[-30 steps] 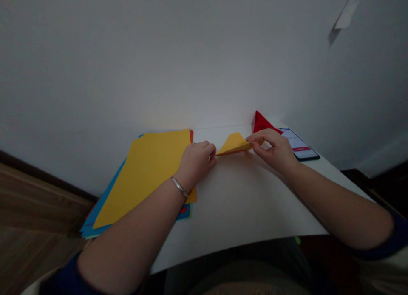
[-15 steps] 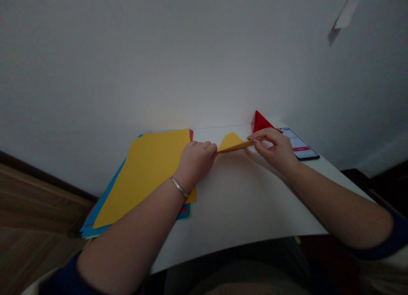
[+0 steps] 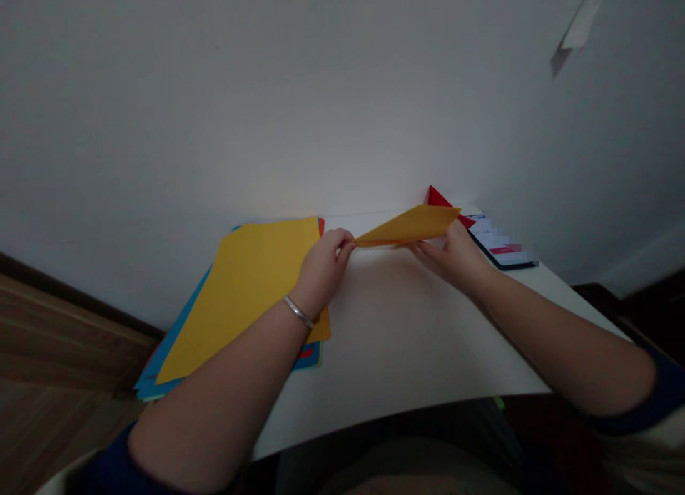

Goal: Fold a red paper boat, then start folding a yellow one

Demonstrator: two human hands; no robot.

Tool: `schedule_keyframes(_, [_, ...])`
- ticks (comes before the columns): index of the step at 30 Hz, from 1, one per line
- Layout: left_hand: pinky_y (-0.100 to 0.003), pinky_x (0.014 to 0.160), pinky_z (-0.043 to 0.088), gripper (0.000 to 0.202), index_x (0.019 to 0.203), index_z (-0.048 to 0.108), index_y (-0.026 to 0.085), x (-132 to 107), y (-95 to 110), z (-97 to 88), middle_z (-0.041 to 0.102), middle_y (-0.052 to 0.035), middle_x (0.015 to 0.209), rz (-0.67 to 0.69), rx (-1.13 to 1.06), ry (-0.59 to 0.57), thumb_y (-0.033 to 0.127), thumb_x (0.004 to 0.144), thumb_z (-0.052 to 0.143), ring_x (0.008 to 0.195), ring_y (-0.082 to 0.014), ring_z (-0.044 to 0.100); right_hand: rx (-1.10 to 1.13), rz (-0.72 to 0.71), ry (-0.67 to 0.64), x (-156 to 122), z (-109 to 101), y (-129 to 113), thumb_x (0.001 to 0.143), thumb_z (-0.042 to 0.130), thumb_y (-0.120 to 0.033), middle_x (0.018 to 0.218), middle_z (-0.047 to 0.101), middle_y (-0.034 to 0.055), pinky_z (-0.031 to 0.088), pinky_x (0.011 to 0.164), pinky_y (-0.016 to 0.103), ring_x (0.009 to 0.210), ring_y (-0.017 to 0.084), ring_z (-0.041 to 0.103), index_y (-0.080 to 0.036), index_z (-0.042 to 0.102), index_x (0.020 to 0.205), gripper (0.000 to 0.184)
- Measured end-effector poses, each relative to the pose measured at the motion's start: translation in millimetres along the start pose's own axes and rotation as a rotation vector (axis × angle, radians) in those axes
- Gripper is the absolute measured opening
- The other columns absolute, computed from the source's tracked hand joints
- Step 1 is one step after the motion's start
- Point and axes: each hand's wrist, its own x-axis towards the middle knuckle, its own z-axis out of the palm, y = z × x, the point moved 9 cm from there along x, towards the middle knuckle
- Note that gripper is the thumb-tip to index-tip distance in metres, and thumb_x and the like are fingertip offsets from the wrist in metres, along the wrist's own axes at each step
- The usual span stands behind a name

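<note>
A folded yellow paper [image 3: 409, 225], shaped like a paper plane with a pointed end to the left, is held a little above the white table. My left hand [image 3: 327, 259] is closed, pinching that narrow tip between thumb and finger. At the other end my right hand [image 3: 452, 252] grips the wide part from below and behind; some of its fingers are hidden by the paper. Just behind the right hand sits a red folded paper [image 3: 439, 197], partly covered by the yellow one.
At the left lies a stack of coloured sheets, a yellow sheet [image 3: 246, 288] on top and blue sheets [image 3: 185, 331] beneath. A phone [image 3: 500, 245] with a lit screen rests at the right of the white table [image 3: 407, 352]. A wall [image 3: 332, 110] rises behind.
The yellow folded paper has turned so its broad face shows and now stands up higher. My right hand has shifted underneath it, and my left hand has moved slightly left and up.
</note>
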Motion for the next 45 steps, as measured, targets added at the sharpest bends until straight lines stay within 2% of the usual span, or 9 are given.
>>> schedule_keyframes(6, [-0.034, 0.08, 0.049, 0.011, 0.095, 0.061, 0.019, -2.6, -2.7, 4.9, 0.067, -0.005, 0.094, 0.0, 0.033, -0.024, 0.016, 0.086, 0.054, 0.088, -0.0187, 0.061, -0.129, -0.076, -0.041, 0.2, -7.2, -19.2, 0.081, 0.061, -0.025, 0.088, 0.072, 0.0055, 0.049, 0.078, 0.039, 0.086, 0.025, 0.064, -0.023, 0.072, 0.087, 0.013])
schedule_keyframes(11, [-0.04, 0.093, 0.048, 0.023, 0.104, 0.064, 0.019, -4.7, 22.3, 4.4, 0.068, -0.0078, 0.108, 0.221, 0.043, -0.037, 0.012, 0.081, 0.059, 0.102, -0.0212, 0.061, -0.41, -0.213, -0.128, -0.6, -5.6, -41.2, 0.083, 0.058, -0.023, 0.085, 0.072, 0.0085, 0.044, 0.074, 0.041, 0.086, 0.027, 0.06, -0.022, 0.075, 0.09, 0.019])
schedule_keyframes(16, [-0.041, 0.094, 0.049, 0.04, 0.113, 0.065, 0.021, -13.7, 50.7, 13.4, 0.068, -0.008, 0.117, 0.417, 0.03, -0.199, 0.007, 0.076, 0.062, 0.106, -0.0224, 0.062, -0.551, -0.329, -0.207, -3.7, 7.5, -51.9, 0.083, 0.058, -0.022, 0.08, 0.071, 0.0088, 0.043, 0.071, 0.041, 0.081, 0.026, 0.057, -0.021, 0.075, 0.089, 0.019])
schedule_keyframes(24, [-0.039, 0.104, 0.046, 0.046, 0.112, 0.069, 0.027, -18.8, 25.9, 43.2, 0.07, -0.0031, 0.118, 0.343, 0.057, -0.528, 0.001, 0.078, 0.054, 0.115, -0.0179, 0.061, -0.347, -0.471, -0.392, -16.3, 28.2, -51.9, 0.082, 0.059, -0.019, 0.097, 0.074, 0.0056, 0.05, 0.072, 0.036, 0.093, 0.024, 0.062, -0.024, 0.074, 0.093, 0.019])
schedule_keyframes(28, [-0.044, 0.11, 0.038, 0.039, 0.116, 0.068, 0.027, -20.5, 22.7, 41.2, 0.063, -0.0068, 0.13, 0.299, -0.015, -0.61, 0.018, 0.078, 0.069, 0.127, -0.0235, 0.053, -0.197, -0.492, -0.415, -21.4, 31.1, -49.7, 0.082, 0.06, -0.021, 0.103, 0.074, 0.0028, 0.053, 0.082, 0.037, 0.102, 0.022, 0.063, -0.025, 0.074, 0.095, 0.02])
schedule_keyframes(33, [-0.04, 0.106, 0.042, 0.031, 0.119, 0.065, 0.025, -16.8, 33.2, 32.6, 0.063, -0.0072, 0.129, 0.283, -0.04, -0.541, 0.031, 0.097, 0.045, 0.122, -0.0205, 0.057, -0.194, -0.506, -0.515, -28.2, 41.7, -62.7, 0.084, 0.057, -0.023, 0.118, 0.07, 0.0052, 0.051, 0.095, 0.041, 0.117, 0.025, 0.059, -0.02, 0.07, 0.1, 0.02])
schedule_keyframes(39, [-0.048, 0.108, 0.035, 0.061, 0.131, 0.056, 0.018, -27.7, 37.6, 47.2, 0.053, -0.0147, 0.14, 0.353, 0.301, -0.568, 0.058, 0.086, 0.055, 0.13, -0.0312, 0.047, -0.166, -0.397, -0.625, -28.6, 46.8, -71.2, 0.084, 0.056, -0.022, 0.119, 0.069, 0.0073, 0.054, 0.085, 0.037, 0.106, 0.022, 0.066, -0.023, 0.066, 0.107, 0.025])
schedule_keyframes(42, [-0.045, 0.105, 0.037, 0.063, 0.132, 0.055, 0.015, -31.0, 43.6, 47.4, 0.054, -0.0164, 0.138, 0.416, 0.346, -0.553, 0.058, 0.086, 0.053, 0.127, -0.0312, 0.049, -0.146, -0.369, -0.634, -27.0, 44.6, -68.9, 0.085, 0.056, -0.024, 0.111, 0.072, 0.0041, 0.053, 0.083, 0.035, 0.1, 0.021, 0.067, -0.026, 0.068, 0.102, 0.021])
schedule_keyframes(45, [-0.041, 0.096, 0.043, 0.045, 0.119, 0.063, 0.016, -28.2, 46.9, 44.8, 0.064, -0.0134, 0.125, 0.447, 0.358, -0.523, 0.049, 0.092, 0.05, 0.113, -0.0278, 0.058, -0.12, -0.319, -0.642, -25.0, 43.4, -60.6, 0.086, 0.054, -0.025, 0.103, 0.074, 0.0027, 0.052, 0.078, 0.033, 0.093, 0.021, 0.068, -0.027, 0.07, 0.1, 0.021])
